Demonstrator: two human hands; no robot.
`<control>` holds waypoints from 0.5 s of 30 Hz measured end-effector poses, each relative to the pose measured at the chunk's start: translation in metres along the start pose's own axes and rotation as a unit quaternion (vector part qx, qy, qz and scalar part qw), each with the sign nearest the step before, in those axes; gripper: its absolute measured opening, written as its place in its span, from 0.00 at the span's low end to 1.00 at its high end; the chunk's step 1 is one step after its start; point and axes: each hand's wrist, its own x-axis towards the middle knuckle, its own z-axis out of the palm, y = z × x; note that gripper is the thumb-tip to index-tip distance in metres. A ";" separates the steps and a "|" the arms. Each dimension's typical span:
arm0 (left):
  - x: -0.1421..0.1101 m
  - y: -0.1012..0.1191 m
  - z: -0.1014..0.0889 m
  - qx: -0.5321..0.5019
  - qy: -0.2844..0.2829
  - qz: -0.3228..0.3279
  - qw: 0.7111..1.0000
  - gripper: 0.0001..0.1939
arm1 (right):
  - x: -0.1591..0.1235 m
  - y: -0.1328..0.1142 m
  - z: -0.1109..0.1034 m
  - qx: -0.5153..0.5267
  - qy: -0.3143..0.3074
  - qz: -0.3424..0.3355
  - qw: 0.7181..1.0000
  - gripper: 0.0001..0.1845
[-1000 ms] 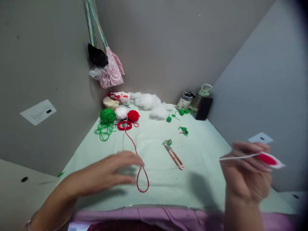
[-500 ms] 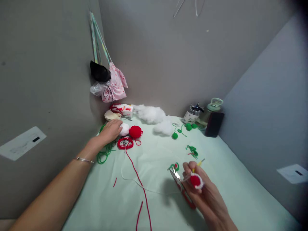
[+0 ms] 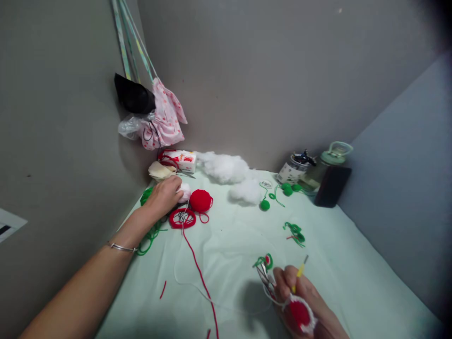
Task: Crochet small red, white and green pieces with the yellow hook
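My left hand (image 3: 164, 194) reaches to the far left of the table, its fingers closed over a white ball of yarn (image 3: 184, 193). A red ball of yarn (image 3: 201, 201) sits just right of it, and a ring of red yarn (image 3: 173, 221) lies in front. At the lower right, my right hand (image 3: 298, 292) grips a yellow-handled crochet hook (image 3: 300, 272) along with a round red crochet piece edged in white (image 3: 300, 314). White yarn runs from this piece back toward the ball. Scissors (image 3: 264, 278) are beside the right hand, their handles mostly hidden behind it.
Green yarn (image 3: 150, 238) lies below my left wrist. White stuffing (image 3: 226, 168) and a small box (image 3: 183, 161) stand along the back wall. To the right are small green balls (image 3: 264, 205), a pen tin (image 3: 291, 172), a bottle (image 3: 319, 169) and a dark phone (image 3: 332, 187).
The view has shifted, and my right hand with the crochet piece appears lower and nearer. My left hand stays at the white yarn ball.
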 end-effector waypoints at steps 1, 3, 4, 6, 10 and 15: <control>0.001 0.002 0.000 -0.003 0.019 0.001 1.000 0.05 | 0.000 0.000 0.000 -0.004 -0.004 0.001 1.000 0.19; 0.002 0.006 -0.004 -0.013 0.060 -0.002 0.998 0.04 | -0.001 0.000 -0.001 -0.008 -0.013 0.001 1.000 0.19; 0.003 0.008 -0.006 -0.021 0.081 -0.008 0.996 0.04 | -0.002 0.000 -0.001 -0.008 -0.018 -0.001 1.000 0.18; 0.007 0.012 -0.014 -0.044 0.120 -0.027 0.991 0.03 | -0.004 0.000 -0.001 -0.009 -0.027 -0.001 1.000 0.18; 0.019 0.022 -0.033 -0.104 0.181 -0.058 0.976 0.02 | -0.010 -0.001 0.002 -0.012 -0.032 -0.007 0.999 0.16; 0.001 0.049 -0.059 -0.167 0.119 0.002 0.979 0.15 | -0.014 -0.001 0.011 -0.027 -0.033 -0.040 0.998 0.17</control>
